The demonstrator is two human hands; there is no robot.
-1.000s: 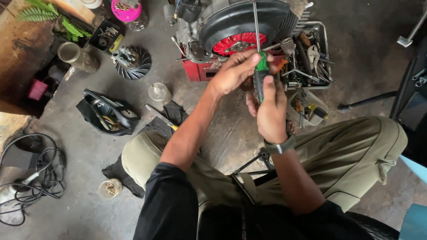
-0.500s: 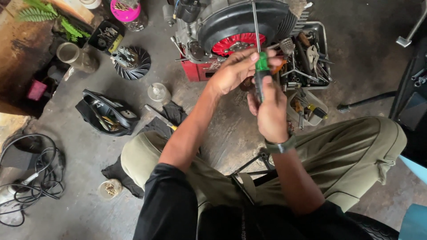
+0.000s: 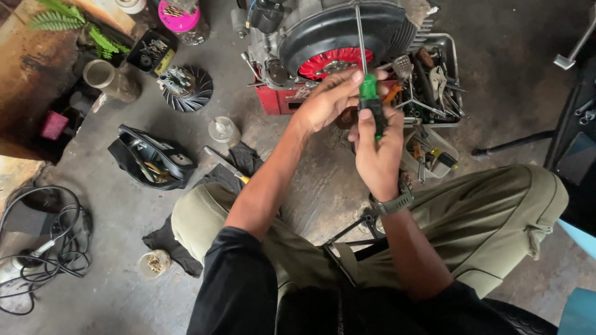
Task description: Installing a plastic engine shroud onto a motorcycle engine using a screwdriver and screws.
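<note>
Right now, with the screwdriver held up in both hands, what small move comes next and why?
Probably lower the screwdriver tip toward the engine. The right hand grips its handle, the left hand pinches the top of it, and the shaft points up, touching nothing.

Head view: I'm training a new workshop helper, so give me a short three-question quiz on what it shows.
1. True or false: the right hand grips the green-and-black handle of the screwdriver.
2. Where does the screwdriver's shaft point? A) up, across the engine's black cover; B) down at the floor; C) toward the cables.
3. What lies in the metal tray to the right of the engine?

Key:
1. True; the left hand also touches the handle's top with its fingertips.
2. A.
3. A jumble of hand tools.
</note>
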